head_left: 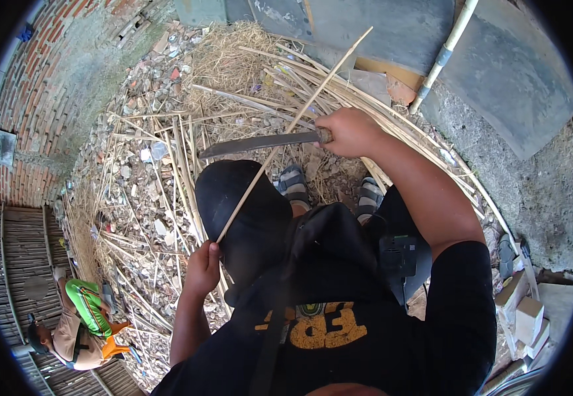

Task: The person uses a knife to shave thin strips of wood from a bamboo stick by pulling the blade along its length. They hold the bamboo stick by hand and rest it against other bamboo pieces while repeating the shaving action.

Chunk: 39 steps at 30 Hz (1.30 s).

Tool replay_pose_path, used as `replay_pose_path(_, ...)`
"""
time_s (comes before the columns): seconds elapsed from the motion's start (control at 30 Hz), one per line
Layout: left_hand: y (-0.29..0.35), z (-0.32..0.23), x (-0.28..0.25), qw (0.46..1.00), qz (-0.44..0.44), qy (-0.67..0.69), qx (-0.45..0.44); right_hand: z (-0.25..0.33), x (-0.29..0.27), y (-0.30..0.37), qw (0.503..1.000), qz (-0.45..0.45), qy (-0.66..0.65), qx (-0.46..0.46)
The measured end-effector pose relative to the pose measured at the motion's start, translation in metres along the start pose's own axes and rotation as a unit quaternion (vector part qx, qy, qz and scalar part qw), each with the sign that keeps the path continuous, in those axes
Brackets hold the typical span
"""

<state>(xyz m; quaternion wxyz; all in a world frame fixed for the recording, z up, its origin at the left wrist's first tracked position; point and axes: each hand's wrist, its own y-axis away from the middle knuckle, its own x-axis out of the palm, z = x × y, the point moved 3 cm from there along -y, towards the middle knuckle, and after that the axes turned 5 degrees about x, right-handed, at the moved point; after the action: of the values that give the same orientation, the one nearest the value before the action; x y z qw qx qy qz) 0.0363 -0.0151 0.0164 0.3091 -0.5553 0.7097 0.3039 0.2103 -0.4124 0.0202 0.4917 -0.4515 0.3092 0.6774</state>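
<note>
My left hand (202, 267) is closed on the lower end of a long, thin bamboo strip (250, 190), beside my left knee. The strip slants up and away to the right, across my black trouser leg. In my right hand (351, 132) is a machete (260, 143), gripped by its short handle. Its dark blade points left and crosses the strip near the middle of the picture; whether blade and strip touch, I cannot tell. My fingers hide much of the handle.
Many bamboo strips (392, 125) lie ahead and right, with more to the left over stony rubble (144, 178). A heap of dry shavings (227, 63) lies ahead. At lower left a person (78, 323) sits on an orange stool (111, 343). A pole (448, 49) leans by grey panels (504, 72).
</note>
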Motion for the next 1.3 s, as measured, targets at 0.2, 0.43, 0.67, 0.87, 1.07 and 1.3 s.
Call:
replay_pose_path(0.2, -0.005, 0.000, 0.006, 0.999, -0.021, -0.041, -0.008, -0.008, 0.010, -0.012, 0.994, 0.022, -0.106, 0.022)
replay_pose_path(0.43, -0.010, 0.004, 0.011, 0.992, -0.037, -0.121, -0.001, -0.014, 0.010, -0.014, 0.996, -0.004, -0.085, 0.019)
replay_pose_path(0.67, -0.003, 0.003, 0.004, 0.995, -0.049, -0.081, 0.012, -0.036, -0.002, -0.012, 0.990, -0.079, -0.104, 0.045)
replay_pose_path(0.87, -0.008, 0.000, 0.004, 0.999, -0.028, -0.027, 0.014, -0.004, -0.008, 0.002, 0.999, -0.024, -0.021, 0.008)
replay_pose_path(1.07, -0.013, -0.010, 0.002, 0.996, -0.010, -0.085, -0.015, 0.013, 0.000, 0.004, 0.999, 0.035, 0.001, -0.002)
replay_pose_path(1.3, -0.014, -0.005, 0.005, 0.995, -0.018, -0.094, -0.037, 0.004, 0.019, -0.017, 0.993, 0.079, -0.072, 0.049)
